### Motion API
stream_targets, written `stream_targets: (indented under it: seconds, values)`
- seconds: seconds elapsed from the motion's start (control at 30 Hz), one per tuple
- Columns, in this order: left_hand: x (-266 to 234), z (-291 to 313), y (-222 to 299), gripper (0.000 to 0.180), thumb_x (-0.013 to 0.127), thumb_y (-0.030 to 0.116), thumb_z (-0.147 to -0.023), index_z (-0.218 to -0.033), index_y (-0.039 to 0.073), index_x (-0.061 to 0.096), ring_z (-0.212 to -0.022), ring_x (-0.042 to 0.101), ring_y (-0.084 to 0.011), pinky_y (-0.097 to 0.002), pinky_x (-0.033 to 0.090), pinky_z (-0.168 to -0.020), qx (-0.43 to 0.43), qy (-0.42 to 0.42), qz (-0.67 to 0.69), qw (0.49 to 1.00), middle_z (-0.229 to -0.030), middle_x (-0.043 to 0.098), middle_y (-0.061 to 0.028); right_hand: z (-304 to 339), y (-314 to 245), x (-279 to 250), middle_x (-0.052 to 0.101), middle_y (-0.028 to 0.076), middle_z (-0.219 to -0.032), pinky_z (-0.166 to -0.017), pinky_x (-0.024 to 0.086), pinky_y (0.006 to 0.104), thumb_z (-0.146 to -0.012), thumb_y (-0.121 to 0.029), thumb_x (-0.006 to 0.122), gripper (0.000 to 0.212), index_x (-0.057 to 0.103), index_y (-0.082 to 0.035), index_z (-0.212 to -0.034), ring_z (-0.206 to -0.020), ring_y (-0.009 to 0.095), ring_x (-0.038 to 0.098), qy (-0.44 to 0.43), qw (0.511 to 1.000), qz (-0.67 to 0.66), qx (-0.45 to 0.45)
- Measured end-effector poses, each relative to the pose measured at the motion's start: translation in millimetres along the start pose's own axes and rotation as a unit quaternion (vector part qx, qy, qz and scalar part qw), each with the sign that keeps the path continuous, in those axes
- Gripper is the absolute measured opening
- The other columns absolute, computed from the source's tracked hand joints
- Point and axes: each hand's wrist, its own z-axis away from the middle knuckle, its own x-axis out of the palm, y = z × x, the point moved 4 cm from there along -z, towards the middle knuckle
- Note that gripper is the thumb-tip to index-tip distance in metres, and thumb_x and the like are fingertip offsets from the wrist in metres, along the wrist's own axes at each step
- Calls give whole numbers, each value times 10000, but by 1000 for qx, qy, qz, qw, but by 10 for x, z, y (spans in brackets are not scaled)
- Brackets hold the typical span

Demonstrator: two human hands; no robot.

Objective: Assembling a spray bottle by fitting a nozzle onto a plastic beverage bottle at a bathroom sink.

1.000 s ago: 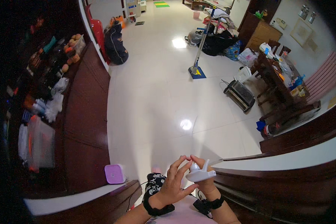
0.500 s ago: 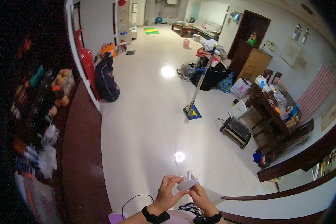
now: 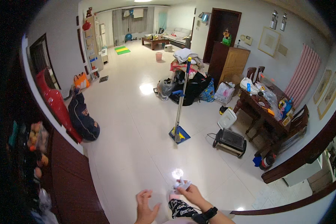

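A small white plastic piece (image 3: pixel 182 183) with an upright tab is pinched in the fingers of my right hand (image 3: pixel 193 195); I cannot make out its kind. Apart from it, to the left, my left hand (image 3: pixel 146 207) is raised with thumb and fingers spread and nothing in them. Below the white piece, one of my legs shows in black-and-white patterned cloth (image 3: pixel 178 209). Ahead of both hands a flat mop (image 3: pixel 180 100) with a blue head stands upright on the floor.
A black boxy appliance (image 3: pixel 229 142) sits on the floor at right, before a cluttered dark wooden table (image 3: pixel 274 116). Bags and a black heap (image 3: pixel 192 89) lie behind the mop. At left are a dark blue bag (image 3: pixel 84 118), a red vase (image 3: pixel 56 100) and a brown cabinet (image 3: pixel 72 179).
My left hand has let go of the white piece and moved left, opening. The right hand keeps the piece. The view has tilted up and turned rightward, showing more of the far room.
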Motion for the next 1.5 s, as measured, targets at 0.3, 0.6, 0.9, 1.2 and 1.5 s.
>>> stream_targets:
  seconds: [0.3,0.6,0.9,1.2,1.5]
  values:
    - [-380,-1866,-146,462,626,61,-796,-1230,57,467,-993,502,-233,-340,412,-869,-56,38,-74,995,-1168,469,-136,-1785,595,-2621,658,109,-791,-648,509,304,-733,-294,655,349,640,-1,-922,-719,182,642,250,920,273,128]
    - [99,-3577,-571,419,633,68,-803,-1203,74,508,-931,517,-214,-318,446,-807,-70,-51,26,996,-1159,456,-118,-1670,671,-3428,661,142,-830,-682,500,355,-695,-304,662,400,633,4,-948,-759,264,646,444,850,167,229]
    - [1271,-5231,-755,382,626,19,-774,-1139,64,526,-906,535,-239,-317,466,-785,83,-328,124,933,-1116,462,-134,-293,963,-2346,609,167,-732,-593,465,369,-820,-253,604,560,408,-9,-1285,-640,322,579,437,499,743,86]
    - [2159,-4647,62,340,626,49,-781,-1109,60,535,-888,561,-266,-321,492,-770,189,-501,176,826,-1093,479,-147,843,463,-813,611,122,-670,-499,457,310,-781,-296,635,388,618,90,-807,-588,178,576,761,573,-81,295]
    - [2504,-1818,1545,297,624,108,-802,-1085,52,552,-883,569,-209,-320,468,-795,324,-686,140,636,-1066,499,-120,3085,1153,247,606,85,-895,-587,467,266,-861,-175,555,303,550,19,-1094,-749,134,575,872,439,-164,144]
